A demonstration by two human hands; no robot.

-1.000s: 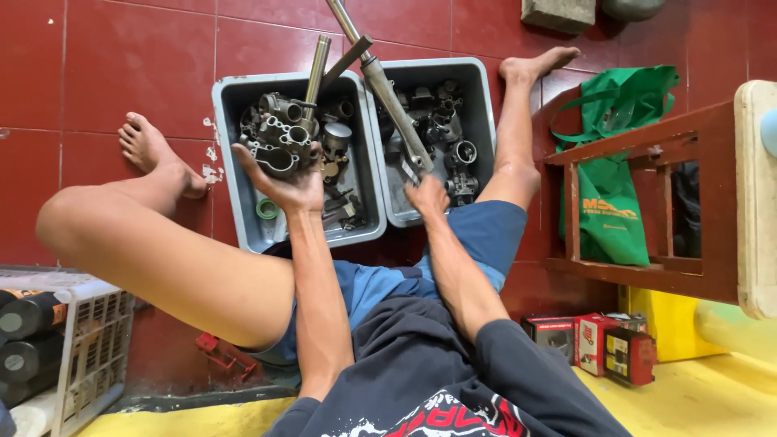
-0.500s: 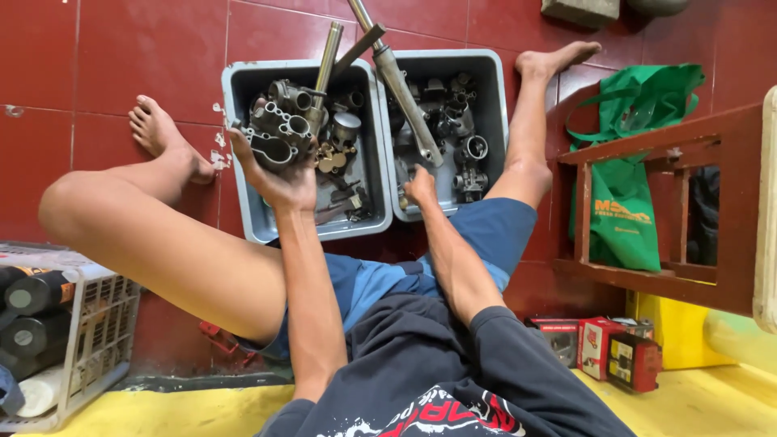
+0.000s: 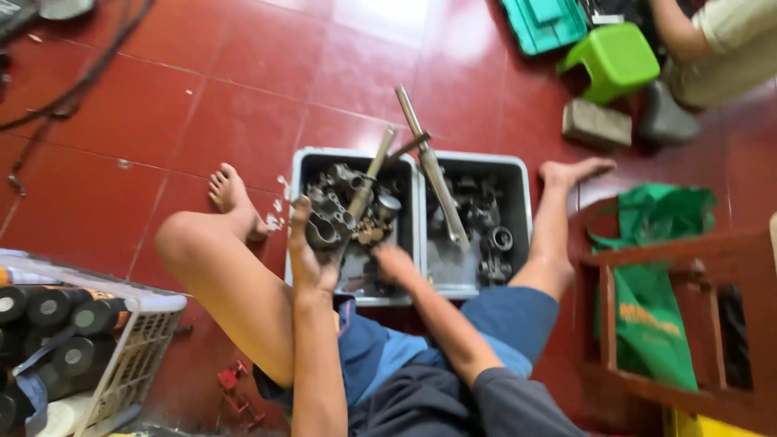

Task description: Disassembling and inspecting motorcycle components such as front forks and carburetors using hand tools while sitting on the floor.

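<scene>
Left hand [image 3: 307, 257]: fingers clasp a metal part [image 3: 321, 231], lifted for inspection | Right hand [image 3: 396, 265]: fingers rummaging in left grey bin [image 3: 353, 159], grip unclear

Beyond my two hands sat two grey bins [image 3: 414, 174] of metal parts. Two long rods [image 3: 429, 166] leaned out of them. Far off right stood one green stool [image 3: 613, 58].
</scene>
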